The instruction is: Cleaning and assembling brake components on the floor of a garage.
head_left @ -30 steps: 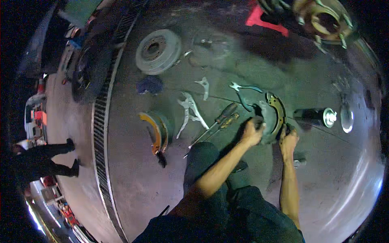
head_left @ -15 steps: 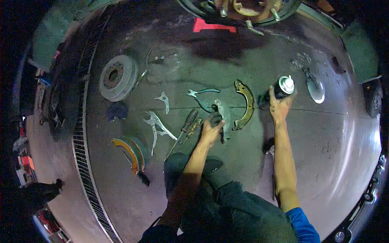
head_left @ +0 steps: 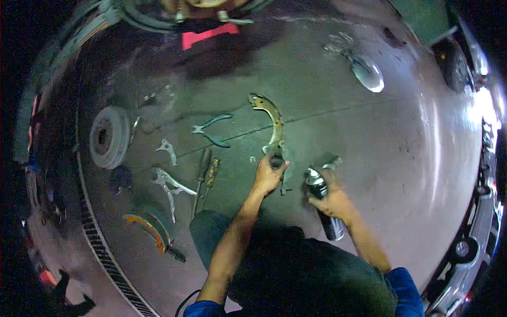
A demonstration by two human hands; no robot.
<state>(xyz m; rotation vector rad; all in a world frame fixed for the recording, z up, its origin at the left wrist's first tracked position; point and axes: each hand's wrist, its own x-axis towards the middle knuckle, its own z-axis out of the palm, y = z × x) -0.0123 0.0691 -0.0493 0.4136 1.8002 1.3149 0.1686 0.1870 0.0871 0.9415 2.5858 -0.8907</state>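
My left hand (head_left: pixel 270 174) is closed around a narrow grey metal part (head_left: pixel 285 164), whose exact kind I cannot make out. Just beyond it lies a curved brake shoe (head_left: pixel 275 119) on the floor. To the right, my right hand (head_left: pixel 335 202) grips a black spray can (head_left: pixel 317 184) with a white nozzle; the can leans, its top toward the left hand. Blue-handled pliers (head_left: pixel 214 131) lie to the left of the brake shoe. Nearer to my knee are a dark-handled screwdriver (head_left: pixel 203 169) and a second tool with a yellowish handle (head_left: pixel 213 173).
Locking pliers (head_left: pixel 171 190), a small metal lever (head_left: pixel 168 150), a brake drum (head_left: pixel 109 138) and orange-edged brake shoes (head_left: pixel 148 227) lie to the left. A floor grate (head_left: pixel 92 222) runs past them. A wheel hub (head_left: pixel 203 4) overhangs the far edge; a shiny round dish (head_left: pixel 368 74) lies far right.
The view has turned to the right, so floor items appear farther left. My right hand has brought the spray can closer to me and tilted it. The left hand keeps its grip.
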